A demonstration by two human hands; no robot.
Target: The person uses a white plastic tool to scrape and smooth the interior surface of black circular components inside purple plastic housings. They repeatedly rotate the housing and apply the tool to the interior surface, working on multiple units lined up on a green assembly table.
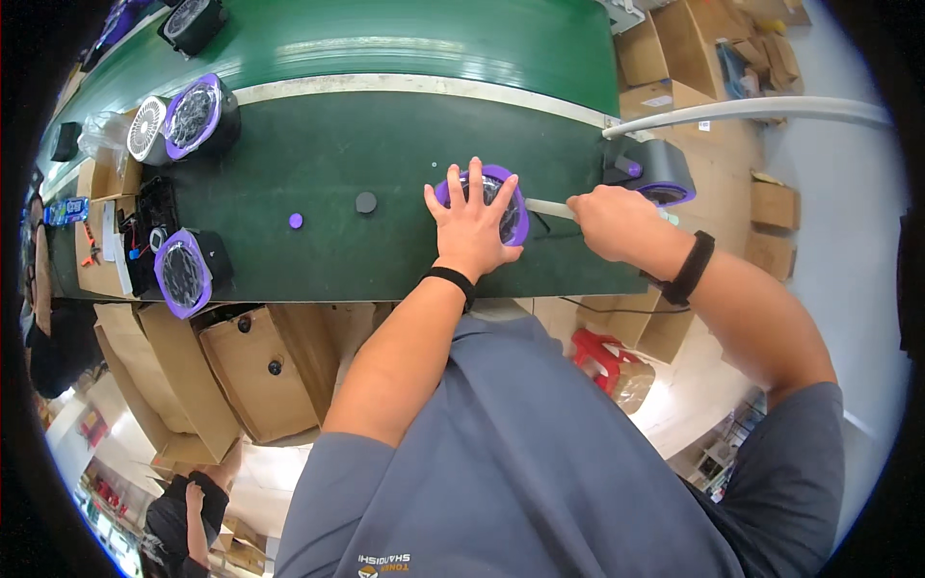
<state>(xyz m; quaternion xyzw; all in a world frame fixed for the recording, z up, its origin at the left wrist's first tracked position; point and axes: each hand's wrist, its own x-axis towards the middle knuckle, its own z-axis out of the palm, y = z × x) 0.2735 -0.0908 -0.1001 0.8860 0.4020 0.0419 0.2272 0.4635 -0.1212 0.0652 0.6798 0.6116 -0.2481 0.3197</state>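
Note:
My left hand point(469, 222) lies spread, fingers apart, across the top of a round purple-rimmed device point(520, 227) with a dark face, pressing on it. It resembles a speaker or small fan; I cannot tell which. In my right hand point(617, 223), closed in a fist, is a pale flat strip-like tool point(552, 207). The tool's far end meets the right side of the purple rim; its handle is hidden in my fist. Left of the device, a dark grey round knob point(366, 202) and a small purple cap point(296, 221) lie on the green worktop point(318, 144).
Film-covered purple-rimmed units point(183, 274) stand at the left, near a white round grille point(147, 129) and an open carton point(106, 183). Another purple-and-black unit point(660, 173) sits at the right edge. A pale curved rail point(752, 109) and cardboard boxes point(665, 48) are beyond.

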